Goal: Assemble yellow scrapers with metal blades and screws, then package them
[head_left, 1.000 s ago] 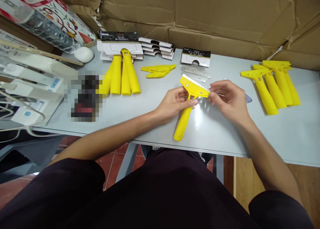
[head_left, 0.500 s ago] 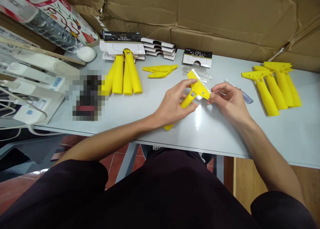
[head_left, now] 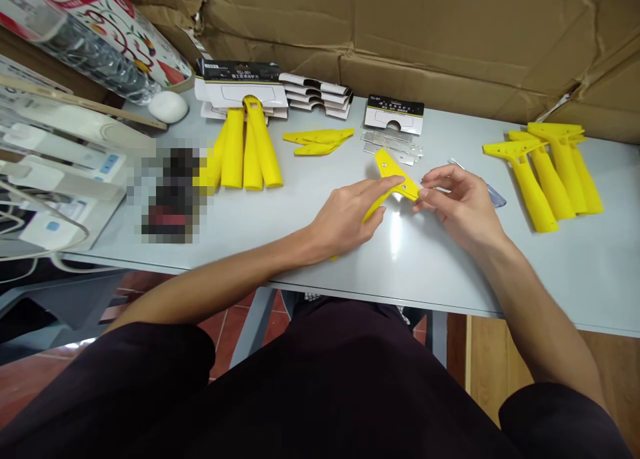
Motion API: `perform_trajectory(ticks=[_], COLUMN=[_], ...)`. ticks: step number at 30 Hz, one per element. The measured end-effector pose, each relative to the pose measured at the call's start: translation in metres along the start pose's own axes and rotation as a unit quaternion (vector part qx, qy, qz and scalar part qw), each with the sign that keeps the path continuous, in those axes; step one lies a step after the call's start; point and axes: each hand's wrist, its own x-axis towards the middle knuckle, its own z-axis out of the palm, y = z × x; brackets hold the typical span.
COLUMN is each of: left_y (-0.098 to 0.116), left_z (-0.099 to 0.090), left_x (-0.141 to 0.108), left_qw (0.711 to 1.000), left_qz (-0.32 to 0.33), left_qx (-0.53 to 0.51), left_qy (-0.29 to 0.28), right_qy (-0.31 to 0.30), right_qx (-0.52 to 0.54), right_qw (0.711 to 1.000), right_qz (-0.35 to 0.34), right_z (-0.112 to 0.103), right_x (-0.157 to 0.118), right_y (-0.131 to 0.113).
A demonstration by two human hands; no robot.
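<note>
A yellow scraper [head_left: 384, 160] is held slanted over the grey table, its wide head pointing up and right. My left hand [head_left: 345, 217] is closed around its handle, with the index finger lying on the head near a screw. At the right end of the head, my right hand [head_left: 457, 202] pinches the corner between thumb and fingertips. Just behind the head lie thin metal blades [head_left: 393, 145] beside a black and white card [head_left: 394, 115]. A screwdriver with a clear handle [head_left: 496, 196] lies partly hidden behind my right hand.
Several yellow scraper handles [head_left: 537, 189] lie at the right. Carded scrapers [head_left: 263, 145], folded cards [head_left: 317, 99] and loose yellow head pieces [head_left: 320, 139] are at the back left. A white power strip [head_left: 95, 135], a bottle [head_left: 100, 55] and a white round object [head_left: 169, 107] stand farther left.
My left index finger has moved from the top of the head down onto its face, right of where it was. My right hand still pinches the corner.
</note>
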Motion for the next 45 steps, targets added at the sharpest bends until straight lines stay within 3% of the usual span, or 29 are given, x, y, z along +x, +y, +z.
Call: perform_trajectory(ticks=[4,12,16,28,36,45], left_y=[-0.001,-0.002,-0.004,0.01,0.004,0.003], left_z=[0.002,0.003,0.002,-0.006,-0.004,-0.005], left_x=[-0.001,-0.001,0.0,-0.002,-0.003,-0.001], left_qw=[1.0,0.998,0.999,0.977,0.989,0.996], left_qz=[0.006,0.05,0.036,-0.027,-0.015,-0.059], left_qx=[-0.014,-0.02,0.004,0.202,0.147,0.068], left_qy=[0.01,0.034,0.017,-0.054,0.007,-0.021], right_qy=[-0.036,-0.025,-0.026,-0.029,-0.01,-0.005], right_qx=[0.036,0.052,0.044,0.023,0.003,-0.011], right_qw=[0.997,0.998,0.998,0.999,1.0,1.0], right_qz=[0.06,0.037,0.027,-0.002,-0.028,-0.024], right_z=[0.001,0.0,0.004,0.006,0.007,0.01], right_x=[-0.002,-0.001,-0.002,-0.003,-0.007,-0.005], right_y=[-0.005,-0.005,-0.006,-0.004,-0.011,-0.006])
